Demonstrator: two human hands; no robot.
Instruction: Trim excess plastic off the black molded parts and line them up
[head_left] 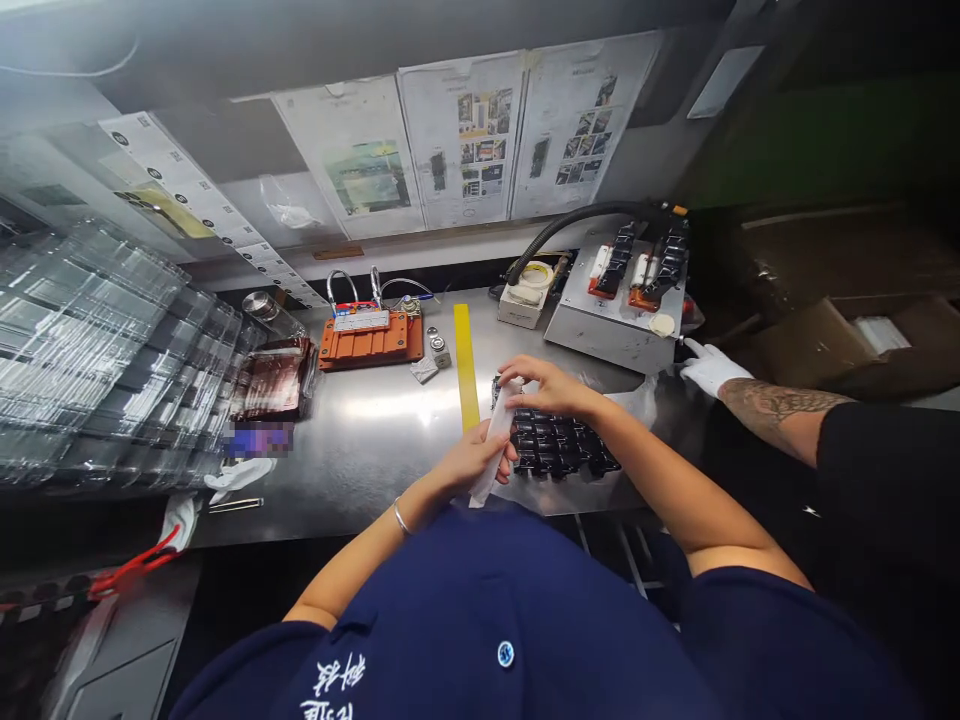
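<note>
Far left: clear plastic trays (112,340) in a tall stack, with a pile of reddish-brown packets (277,380) just beside it and tweezers (236,505) near the front edge of the metal bench (337,460). Further right, an orange fixture (371,345) with wire loops sits towards the back; a small bottle (439,350) stands just beside it. A yellow strip (465,350) runs front to back along the bench top. At centre, the person's left hand (480,455) is curled closed around the middle of a white strip (495,445), held slanting in front of the navy shirt (480,600). The right hand (547,385) is at the strip's upper end, thumb and index finger slightly parted; whether they pinch it cannot be told. Black parts (555,445) lie in rows beneath and right of the hands. Behind them, a small box (521,308) bears a tape roll (534,275); right of it, a grey sloped fixture (607,335) carries two black pieces (667,255). Far right, a co-worker's white-gloved hand (709,367) is near that fixture's lower corner.
</note>
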